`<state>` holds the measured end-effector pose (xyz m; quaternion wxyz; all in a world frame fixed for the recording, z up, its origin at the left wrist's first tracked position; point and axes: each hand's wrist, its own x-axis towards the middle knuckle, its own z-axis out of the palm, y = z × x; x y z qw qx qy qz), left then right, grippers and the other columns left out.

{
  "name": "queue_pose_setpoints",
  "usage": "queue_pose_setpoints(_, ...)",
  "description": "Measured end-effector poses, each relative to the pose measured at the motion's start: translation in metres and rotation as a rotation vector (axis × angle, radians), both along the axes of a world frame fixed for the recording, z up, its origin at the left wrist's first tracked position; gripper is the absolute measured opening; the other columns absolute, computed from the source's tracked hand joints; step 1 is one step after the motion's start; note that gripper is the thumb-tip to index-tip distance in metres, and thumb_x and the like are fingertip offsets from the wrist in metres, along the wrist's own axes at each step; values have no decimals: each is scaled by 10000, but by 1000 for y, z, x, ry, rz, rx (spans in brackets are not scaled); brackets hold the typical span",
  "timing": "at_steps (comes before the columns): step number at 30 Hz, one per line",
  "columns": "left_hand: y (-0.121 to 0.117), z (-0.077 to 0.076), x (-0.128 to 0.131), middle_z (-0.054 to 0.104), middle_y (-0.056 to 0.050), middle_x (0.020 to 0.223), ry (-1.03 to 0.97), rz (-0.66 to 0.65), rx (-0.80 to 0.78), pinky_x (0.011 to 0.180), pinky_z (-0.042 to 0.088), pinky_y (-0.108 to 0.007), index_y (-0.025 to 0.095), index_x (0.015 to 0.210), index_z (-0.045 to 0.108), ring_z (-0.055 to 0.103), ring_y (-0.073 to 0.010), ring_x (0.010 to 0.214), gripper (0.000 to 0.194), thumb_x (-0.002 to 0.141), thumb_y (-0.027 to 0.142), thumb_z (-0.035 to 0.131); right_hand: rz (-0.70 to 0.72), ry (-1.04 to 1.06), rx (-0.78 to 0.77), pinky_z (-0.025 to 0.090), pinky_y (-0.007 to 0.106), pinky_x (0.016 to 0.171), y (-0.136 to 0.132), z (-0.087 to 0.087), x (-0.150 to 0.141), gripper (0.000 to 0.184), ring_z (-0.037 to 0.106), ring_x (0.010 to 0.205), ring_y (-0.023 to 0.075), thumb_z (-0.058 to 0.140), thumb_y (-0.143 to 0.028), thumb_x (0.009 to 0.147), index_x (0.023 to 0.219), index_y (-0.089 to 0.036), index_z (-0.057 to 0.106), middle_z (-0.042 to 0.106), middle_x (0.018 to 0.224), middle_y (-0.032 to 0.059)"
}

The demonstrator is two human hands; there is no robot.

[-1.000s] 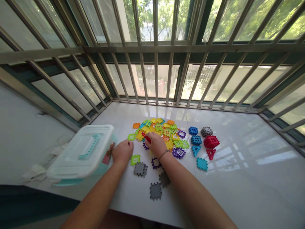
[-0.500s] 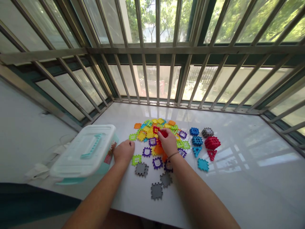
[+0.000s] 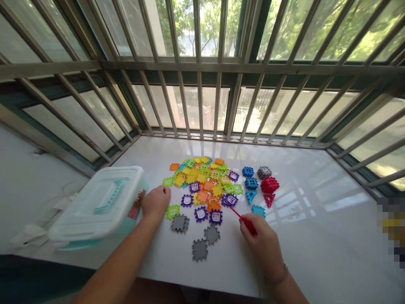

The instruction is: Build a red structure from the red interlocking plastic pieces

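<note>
My right hand (image 3: 264, 242) is closed on red building tiles (image 3: 248, 223), just right of the pile and in front of the light-blue square tile (image 3: 258, 210). One red piece shows edge-on past my fingertips; how many I hold is unclear. My left hand (image 3: 155, 203) rests as a loose fist left of the pile, near a green frame tile (image 3: 168, 181); whether anything is inside it is hidden. Between the hands lies a heap of interlocking plastic tiles (image 3: 202, 177) in yellow, orange, green and purple. Grey square tiles (image 3: 200, 250) lie nearest me.
At right stand a stack of red tiles (image 3: 270, 185), red triangles (image 3: 269, 200), blue stacks (image 3: 251, 183), blue triangles (image 3: 251, 196) and a grey stack (image 3: 264, 172). A lidded plastic box (image 3: 98, 202) stands at left. Window bars (image 3: 218, 105) rise behind the white surface (image 3: 316, 236).
My right hand has moved from over the heap to the right and toward me, carrying red tiles away. My left hand stays in place. The view has shifted slightly.
</note>
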<state>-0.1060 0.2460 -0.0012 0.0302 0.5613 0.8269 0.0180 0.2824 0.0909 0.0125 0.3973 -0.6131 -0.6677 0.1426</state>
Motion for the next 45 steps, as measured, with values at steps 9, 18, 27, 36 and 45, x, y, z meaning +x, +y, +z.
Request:
queue_pose_setpoints(9,2,-2,0,828,-206,1154,18,-8,-32,772,517,-420,170,1141,831,778,-397,1049,614,1069,428,279,-57,48,-36,614,416,949,-31,-26,7,244,745,1058,283,651,-438,1062,1179,-245,744,777,1136,100)
queue_pose_setpoints(18,3,-1,0,820,-228,1191,-7,5,-52,811,531,-433,167,1179,832,768,-402,1066,632,1063,457,282,-202,167,-92,597,435,982,-29,-35,8,396,731,1086,295,657,-608,1051,1159,-237,745,774,1154,112)
queue_pose_setpoints(27,3,-2,-2,820,-226,1180,-6,-4,-48,807,542,-446,170,1182,837,767,-409,1069,634,1061,453,282,-261,316,-194,601,397,927,-33,-24,4,493,781,1015,280,507,-651,1105,1262,-241,732,822,1120,100)
queue_pose_setpoints(36,3,-4,-1,820,-239,1172,-2,-13,-35,807,543,-460,156,1191,835,770,-413,1060,660,1062,444,256,-326,537,-237,630,436,900,-34,-23,9,537,803,976,273,419,-673,1127,1387,-252,628,832,1094,96)
queue_pose_setpoints(45,1,0,0,823,-231,1156,18,-28,-42,797,532,-443,159,1161,832,774,-402,1048,645,1057,423,253,-274,46,-234,610,405,807,-50,-34,64,417,785,918,299,504,-636,1074,1204,-251,599,791,1075,101)
